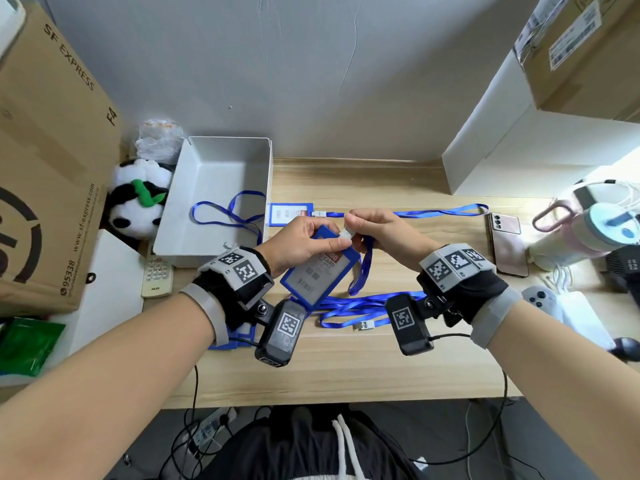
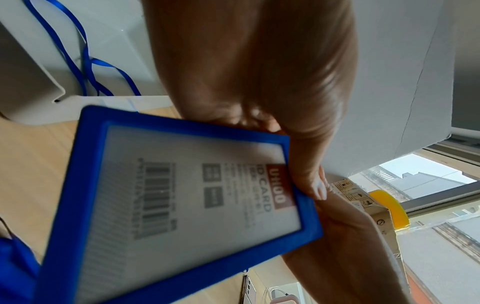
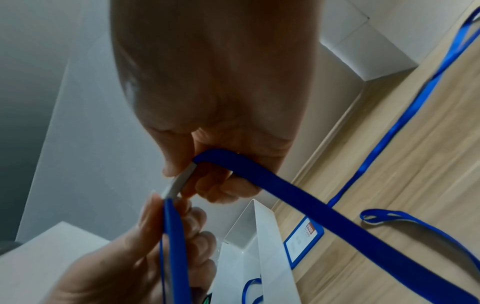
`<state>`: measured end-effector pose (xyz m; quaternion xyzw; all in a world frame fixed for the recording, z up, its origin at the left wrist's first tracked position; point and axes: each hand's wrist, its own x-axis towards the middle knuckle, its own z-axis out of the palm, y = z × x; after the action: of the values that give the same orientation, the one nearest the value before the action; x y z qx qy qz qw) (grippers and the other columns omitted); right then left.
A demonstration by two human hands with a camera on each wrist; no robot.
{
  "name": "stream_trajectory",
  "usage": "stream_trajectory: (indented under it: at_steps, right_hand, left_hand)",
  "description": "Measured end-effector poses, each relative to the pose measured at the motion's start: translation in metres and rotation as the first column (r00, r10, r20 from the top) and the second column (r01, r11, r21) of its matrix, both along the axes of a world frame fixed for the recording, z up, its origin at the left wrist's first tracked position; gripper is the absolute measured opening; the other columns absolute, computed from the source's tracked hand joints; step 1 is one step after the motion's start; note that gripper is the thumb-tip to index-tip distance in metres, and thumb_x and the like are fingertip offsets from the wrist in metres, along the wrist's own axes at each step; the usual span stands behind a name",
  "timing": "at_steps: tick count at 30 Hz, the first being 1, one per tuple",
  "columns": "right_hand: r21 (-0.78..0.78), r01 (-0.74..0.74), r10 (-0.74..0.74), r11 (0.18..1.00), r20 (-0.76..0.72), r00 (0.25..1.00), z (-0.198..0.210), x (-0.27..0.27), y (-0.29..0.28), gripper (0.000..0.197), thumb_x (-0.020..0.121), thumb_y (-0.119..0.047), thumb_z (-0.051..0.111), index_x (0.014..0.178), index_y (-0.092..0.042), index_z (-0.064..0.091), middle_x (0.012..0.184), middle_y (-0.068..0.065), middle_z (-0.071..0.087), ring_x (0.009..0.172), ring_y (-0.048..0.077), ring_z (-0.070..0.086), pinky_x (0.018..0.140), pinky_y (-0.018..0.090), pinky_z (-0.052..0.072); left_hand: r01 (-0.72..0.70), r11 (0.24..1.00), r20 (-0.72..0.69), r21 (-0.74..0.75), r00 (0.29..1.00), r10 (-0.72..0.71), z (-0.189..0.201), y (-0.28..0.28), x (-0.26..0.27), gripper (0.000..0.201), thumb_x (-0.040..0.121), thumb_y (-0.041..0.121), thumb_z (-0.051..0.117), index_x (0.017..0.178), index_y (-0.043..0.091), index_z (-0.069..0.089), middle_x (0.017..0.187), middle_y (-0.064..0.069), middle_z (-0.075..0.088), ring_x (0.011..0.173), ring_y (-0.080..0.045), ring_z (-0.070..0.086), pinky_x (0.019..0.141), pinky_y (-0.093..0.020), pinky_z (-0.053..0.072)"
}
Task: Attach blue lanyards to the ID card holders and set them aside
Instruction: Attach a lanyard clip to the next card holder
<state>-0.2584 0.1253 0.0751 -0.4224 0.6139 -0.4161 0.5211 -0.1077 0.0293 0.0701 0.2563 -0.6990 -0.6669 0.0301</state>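
The card holder (image 1: 313, 268) you are working on is off the desk (image 1: 346, 358), tilted, with its long axis running from low near your left wrist up toward the gap between your hands. Its top short edge is the end that matters, and it points at your right hand. Your left hand (image 1: 298, 242) grips that upper end, thumb on the front face and fingers curled behind. Your right hand (image 1: 372, 228) pinches the pale clip (image 1: 346, 233) of a blue lanyard (image 1: 363, 268), whose strap hangs down beside the holder. Clip and top edge are touching or nearly so; whether the clip has gone through the slot I cannot tell, as your fingers cover it. The right hand is the one to feed the clip in along the holder's long axis, I judge. Farther out, another holder (image 1: 291, 213) with its lanyard (image 1: 408, 213) lies flat beyond your hands, beside the white tray (image 1: 263, 168); more loose lanyards (image 1: 349, 308) lie below.
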Motion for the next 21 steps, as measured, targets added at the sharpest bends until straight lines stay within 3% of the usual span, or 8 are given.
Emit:
stream_trajectory:
  at_steps: [4, 10, 16, 18, 21]
  right_hand:
    - [0.022, 0.013, -0.015, 1.0, 0.105, 0.994, -0.005, -0.001, 0.0, 0.028, 0.1, -0.02, 0.039, 0.082, -0.003, 0.051, 0.065, 0.008, 0.042, 0.053, 0.009, 0.041, 0.055, 0.015, 0.035]
    - [0.067, 0.037, -0.052, 0.997, 0.237, 0.97, -0.01, 0.0, -0.001, 0.034, 0.099, -0.022, 0.041, 0.073, -0.007, 0.056, 0.056, -0.002, 0.05, 0.057, 0.013, 0.04, 0.058, 0.021, 0.034]
    - [0.076, 0.077, -0.097, 0.994, 0.319, 0.943, -0.016, -0.001, -0.001, 0.031, 0.085, -0.041, 0.06, 0.071, -0.014, 0.063, 0.076, 0.011, 0.045, 0.08, 0.03, 0.036, 0.074, 0.035, 0.03]
    - [0.079, 0.093, -0.114, 0.993, 0.335, 0.935, -0.017, -0.001, -0.001, 0.031, 0.083, -0.043, 0.062, 0.069, -0.016, 0.065, 0.08, 0.012, 0.043, 0.077, 0.028, 0.037, 0.073, 0.033, 0.03]
    - [0.081, 0.087, -0.11, 0.993, 0.356, 0.928, -0.018, -0.002, 0.0, 0.033, 0.086, -0.039, 0.054, 0.064, -0.018, 0.066, 0.075, 0.01, 0.042, 0.069, 0.02, 0.04, 0.069, 0.031, 0.03]
  left_hand:
    - [0.016, 1.0, -0.011, 0.004, 1.0, -0.016, 0.001, -0.001, -0.001, 0.018, 0.088, 0.014, 0.061, 0.07, 0.016, 0.057, 0.072, 0.002, 0.06, 0.061, 0.0, 0.056, 0.059, -0.011, 0.046]
    - [0.039, 0.999, -0.025, 0.005, 0.999, -0.038, 0.0, -0.003, -0.001, 0.022, 0.088, 0.012, 0.061, 0.067, 0.016, 0.055, 0.06, 0.014, 0.058, 0.06, 0.0, 0.054, 0.061, -0.012, 0.044]
    - [0.053, 0.998, -0.029, 0.016, 0.998, -0.053, 0.004, -0.002, -0.004, 0.018, 0.087, 0.013, 0.061, 0.07, 0.013, 0.056, 0.063, 0.014, 0.061, 0.063, -0.002, 0.056, 0.064, -0.014, 0.046]
    - [0.049, 0.999, -0.039, 0.024, 0.998, -0.048, 0.004, -0.001, -0.005, 0.018, 0.087, 0.015, 0.062, 0.069, 0.014, 0.058, 0.074, 0.006, 0.066, 0.071, -0.008, 0.059, 0.069, -0.019, 0.046]
    - [0.045, 0.998, -0.04, 0.043, 0.998, -0.044, 0.005, -0.001, -0.006, 0.018, 0.083, 0.022, 0.066, 0.067, 0.019, 0.06, 0.094, -0.025, 0.066, 0.082, -0.023, 0.059, 0.076, -0.029, 0.046]
